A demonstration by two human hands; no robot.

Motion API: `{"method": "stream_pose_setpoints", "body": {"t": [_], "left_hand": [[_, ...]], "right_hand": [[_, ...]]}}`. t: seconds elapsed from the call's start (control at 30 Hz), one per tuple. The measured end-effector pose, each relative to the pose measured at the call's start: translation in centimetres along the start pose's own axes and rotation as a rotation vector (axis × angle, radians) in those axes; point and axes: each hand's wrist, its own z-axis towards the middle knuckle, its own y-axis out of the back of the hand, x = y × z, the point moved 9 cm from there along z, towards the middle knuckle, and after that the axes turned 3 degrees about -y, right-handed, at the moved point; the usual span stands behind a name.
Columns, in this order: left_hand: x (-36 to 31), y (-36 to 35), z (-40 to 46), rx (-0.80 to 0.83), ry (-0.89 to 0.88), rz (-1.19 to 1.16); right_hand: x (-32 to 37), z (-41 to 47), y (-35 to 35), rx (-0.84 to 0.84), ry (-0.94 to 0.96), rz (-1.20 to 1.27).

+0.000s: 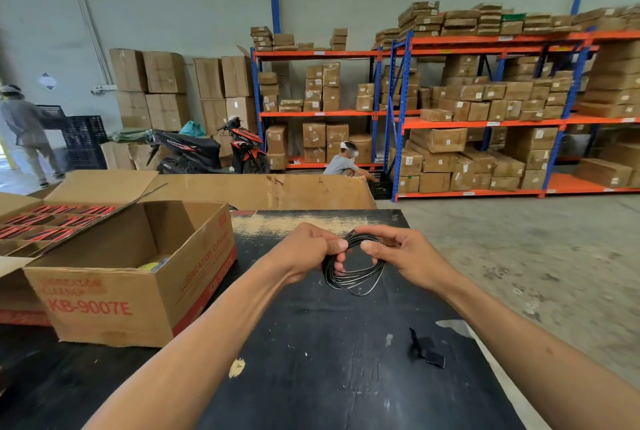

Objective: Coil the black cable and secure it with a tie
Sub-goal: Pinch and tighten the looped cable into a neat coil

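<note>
The black cable [353,279] hangs in several round loops above the black table [311,377]. My left hand [304,249] grips the coil at its upper left, fingers curled through the loops. My right hand [398,253] pinches the coil's top right edge between thumb and fingers. A black tie strap [424,350] lies flat on the table, nearer to me and to the right of the coil, apart from both hands.
An open cardboard box [114,294] marked KB-9007E stands on the table's left, with another open box [41,221] behind it. Beyond the table are a cardboard sheet [277,190], a parked motorbike [207,149], shelving with cartons [485,118], and two people.
</note>
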Motion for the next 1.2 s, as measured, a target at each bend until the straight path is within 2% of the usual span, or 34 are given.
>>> {"method": "stream_pose_setpoints", "body": {"t": [0.1, 0.17, 0.27, 0.33, 0.43, 0.53, 0.67, 0.8, 0.87, 0.97, 1.2], "left_hand": [[0.1, 0.3, 0.5, -0.009, 0.025, -0.109], [0.5, 0.6, 0.8, -0.04, 0.05, -0.233], [1.4, 0.6, 1.2, -0.089, 0.068, -0.388], [2.3, 0.5, 1.4, -0.113, 0.08, -0.421], [4.1, 0.4, 1.5, -0.137, 0.113, -0.368], [5.2, 1.0, 1.4, -0.176, 0.099, -0.29], [5.0, 1.6, 1.6, -0.223, 0.053, -0.215], [4.0, 1.2, 1.6, -0.216, -0.029, -0.025], [3.6, 0.9, 1.8, -0.233, -0.076, 0.046], [3.7, 0.6, 1.9, -0.252, -0.092, -0.002], [3.1, -1.1, 2.0, -0.225, -0.147, 0.083]], "right_hand": [[0.4, 0.5, 0.0, 0.065, 0.003, -0.028], [0.4, 0.7, 0.3, 0.051, -0.006, 0.011], [-1.3, 1.1, 0.3, -0.045, -0.043, 0.353], [-2.8, 1.3, 0.1, -0.159, -0.061, 0.413], [-4.5, 1.6, -0.1, -0.271, -0.107, 0.17], [-5.1, 1.8, -0.2, -0.253, -0.137, -0.023], [-5.2, 2.1, 0.0, -0.26, -0.157, -0.127], [-4.5, 2.0, 0.7, -0.391, -0.176, -0.514], [-4.4, 2.0, 0.7, -0.396, -0.193, -0.534], [-4.4, 1.9, 0.8, -0.4, -0.232, -0.583], [-4.8, 0.8, 1.7, -0.338, -0.484, -0.762]]}}
